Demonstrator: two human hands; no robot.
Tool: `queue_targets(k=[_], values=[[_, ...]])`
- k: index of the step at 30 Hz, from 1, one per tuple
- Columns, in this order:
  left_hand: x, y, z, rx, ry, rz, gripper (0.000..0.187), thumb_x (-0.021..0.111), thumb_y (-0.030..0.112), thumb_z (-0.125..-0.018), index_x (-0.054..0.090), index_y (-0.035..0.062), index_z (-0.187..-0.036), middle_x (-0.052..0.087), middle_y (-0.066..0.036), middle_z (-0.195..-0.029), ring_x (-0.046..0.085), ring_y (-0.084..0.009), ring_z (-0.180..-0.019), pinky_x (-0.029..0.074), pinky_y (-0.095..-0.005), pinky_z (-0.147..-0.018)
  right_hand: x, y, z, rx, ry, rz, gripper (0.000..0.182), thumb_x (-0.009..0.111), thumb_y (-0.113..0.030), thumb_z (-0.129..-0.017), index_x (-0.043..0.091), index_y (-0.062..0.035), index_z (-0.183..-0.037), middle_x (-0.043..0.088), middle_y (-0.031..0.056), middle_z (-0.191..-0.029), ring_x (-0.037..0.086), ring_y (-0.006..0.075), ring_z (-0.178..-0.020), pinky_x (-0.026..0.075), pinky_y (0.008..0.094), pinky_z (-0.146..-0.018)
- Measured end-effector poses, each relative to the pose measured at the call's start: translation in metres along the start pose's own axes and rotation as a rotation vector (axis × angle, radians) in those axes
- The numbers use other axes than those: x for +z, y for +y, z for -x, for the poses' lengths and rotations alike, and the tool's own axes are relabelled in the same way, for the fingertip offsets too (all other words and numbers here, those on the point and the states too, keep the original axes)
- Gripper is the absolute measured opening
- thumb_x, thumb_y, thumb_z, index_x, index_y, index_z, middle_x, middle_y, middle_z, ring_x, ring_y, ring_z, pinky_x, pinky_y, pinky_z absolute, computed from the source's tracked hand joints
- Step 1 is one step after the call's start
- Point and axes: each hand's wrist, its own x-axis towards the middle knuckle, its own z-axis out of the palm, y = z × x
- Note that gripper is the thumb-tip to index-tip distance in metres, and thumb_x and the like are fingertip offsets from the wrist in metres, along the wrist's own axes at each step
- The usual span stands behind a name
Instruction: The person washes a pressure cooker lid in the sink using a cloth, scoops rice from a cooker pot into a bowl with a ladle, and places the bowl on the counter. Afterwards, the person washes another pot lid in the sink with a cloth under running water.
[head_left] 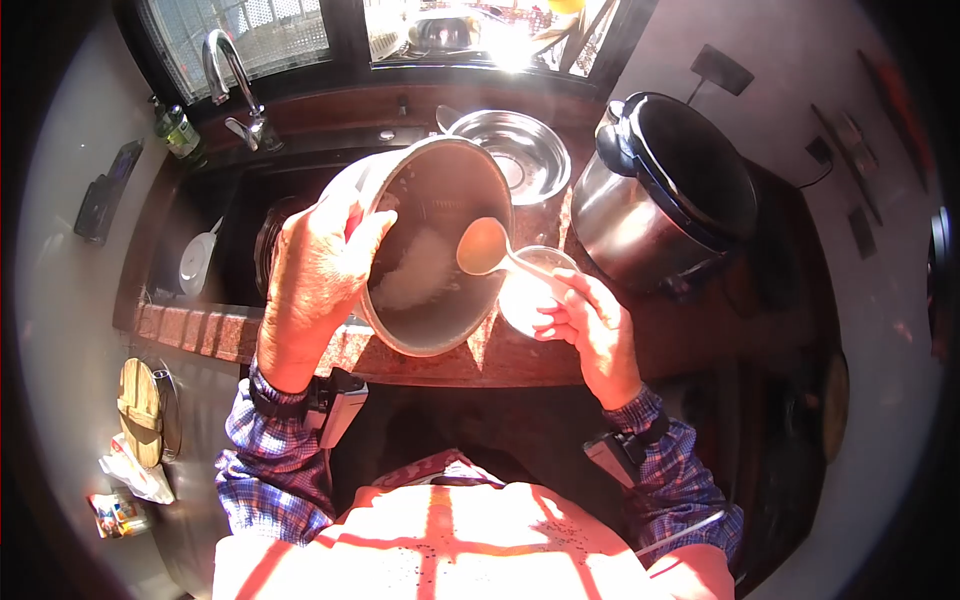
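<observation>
My left hand [322, 255] grips the rim of a deep metal inner pot [455, 175], thumb over the edge. The pot is tilted so that its mouth faces me, and a whitish mass, perhaps rice, lies inside. In my right hand [598, 335], the fingers are closed round the handle of a ladle [483, 246]. The round head of the ladle is in front of the pot's mouth, at its right side. Below the ladle handle stands a white bowl [522, 305] on the counter, partly covered by my right fingers. Sunlight washes out its contents.
A large electric cooker [640, 215] stands on the right of the dark counter. Behind the pot is a shiny steel basin [540, 150]. To the left are a sink [225, 290] with a tall faucet [225, 70] and a green bottle [180, 135].
</observation>
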Motion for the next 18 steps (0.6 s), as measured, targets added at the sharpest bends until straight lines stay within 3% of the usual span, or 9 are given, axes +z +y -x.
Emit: queue_targets(k=[2, 4, 6, 8, 9, 10, 12, 13, 18], values=[[0.002, -0.002, 0.001, 0.009, 0.028, 0.014, 0.024, 0.070, 0.009, -0.086, 0.051, -0.0017, -0.076, 0.043, -0.002, -0.061, 0.037, -0.0088, -0.061, 0.039, -0.0280, -0.053, 0.020, 0.019, -0.022, -0.121, -0.117, 0.322, 0.030, 0.048, -0.008, -0.101, 0.053, 0.0013, -0.128, 0.064, 0.0087, -0.091, 0.065, 0.0152, -0.074, 0.057, 0.0289, -0.070], [0.002, -0.004, 0.001, 0.015, 0.030, -0.010, 0.023, 0.070, 0.010, -0.086, 0.052, -0.0017, -0.077, 0.043, -0.004, -0.061, 0.038, -0.0097, -0.060, 0.039, -0.0287, -0.053, 0.027, 0.034, -0.044, -0.436, -0.258, 0.752, 0.029, 0.049, -0.012, -0.102, 0.056, -0.0013, -0.127, 0.062, 0.0038, -0.093, 0.060, 0.0116, -0.077, 0.053, 0.0277, -0.071], [0.001, -0.006, 0.001, 0.021, 0.032, -0.033, 0.022, 0.070, 0.010, -0.086, 0.053, -0.0018, -0.078, 0.044, -0.005, -0.060, 0.038, -0.0106, -0.059, 0.039, -0.0294, -0.053, 0.034, 0.061, -0.059, -0.446, -0.294, 0.452, 0.028, 0.049, -0.016, -0.102, 0.058, -0.0031, -0.125, 0.059, 0.0011, -0.096, 0.055, 0.0112, -0.082, 0.048, 0.0267, -0.074], [0.001, -0.007, 0.002, 0.046, 0.036, -0.051, 0.020, 0.070, 0.009, -0.086, 0.055, -0.0022, -0.080, 0.045, -0.006, -0.060, 0.039, -0.0121, -0.057, 0.038, -0.0305, -0.053, 0.038, 0.067, -0.065, 0.088, -0.299, 0.064, 0.027, 0.051, -0.018, -0.102, 0.060, -0.0025, -0.121, 0.057, 0.0001, -0.099, 0.051, 0.0117, -0.085, 0.043, 0.0247, -0.079], [0.002, -0.004, 0.002, 0.049, 0.053, 0.002, 0.018, 0.070, 0.009, -0.086, 0.057, -0.0027, -0.082, 0.047, -0.007, -0.060, 0.039, -0.0125, -0.056, 0.038, -0.0309, -0.052, 0.042, 0.066, -0.065, 0.322, -0.238, -0.169, 0.029, 0.052, -0.019, -0.101, 0.057, -0.0001, -0.122, 0.059, 0.0044, -0.098, 0.056, 0.0144, -0.082, 0.048, 0.0264, -0.074], [0.002, -0.003, 0.001, 0.047, 0.057, -0.002, 0.018, 0.070, 0.009, -0.086, 0.057, -0.0027, -0.082, 0.047, -0.007, -0.060, 0.039, -0.0125, -0.056, 0.038, -0.0309, -0.052, 0.043, 0.065, -0.060, 0.324, -0.243, -0.169, 0.029, 0.052, -0.019, -0.101, 0.057, -0.0001, -0.122, 0.059, 0.0044, -0.098, 0.056, 0.0144, -0.082, 0.048, 0.0264, -0.074], [0.002, -0.004, 0.001, 0.058, 0.060, 0.012, 0.017, 0.069, 0.009, -0.086, 0.058, -0.0029, -0.084, 0.047, -0.007, -0.060, 0.039, -0.0120, -0.056, 0.038, -0.0305, -0.052, 0.044, 0.060, -0.048, 0.288, -0.448, -0.143, 0.031, 0.050, -0.018, -0.101, 0.052, 0.0011, -0.126, 0.060, 0.0100, -0.095, 0.063, 0.0184, -0.081, 0.054, 0.0304, -0.071], [0.001, -0.004, 0.001, 0.061, 0.056, 0.010, 0.017, 0.069, 0.009, -0.086, 0.058, -0.0029, -0.085, 0.047, -0.006, -0.060, 0.039, -0.0118, -0.056, 0.038, -0.0303, -0.052, 0.048, 0.058, -0.045, 0.360, -0.354, -0.085, 0.034, 0.050, -0.016, -0.101, 0.047, 0.0028, -0.129, 0.062, 0.0147, -0.094, 0.067, 0.0229, -0.081, 0.058, 0.0349, -0.071], [0.000, -0.009, -0.001, 0.035, 0.039, -0.015, 0.017, 0.069, 0.008, -0.087, 0.057, -0.0030, -0.083, 0.046, -0.005, -0.060, 0.039, -0.0100, -0.058, 0.038, -0.0290, -0.052, 0.053, 0.066, -0.029, 0.461, -0.216, -0.392, 0.037, 0.054, -0.016, -0.100, 0.047, 0.0046, -0.129, 0.064, 0.0164, -0.095, 0.067, 0.0237, -0.084, 0.059, 0.0362, -0.076]])
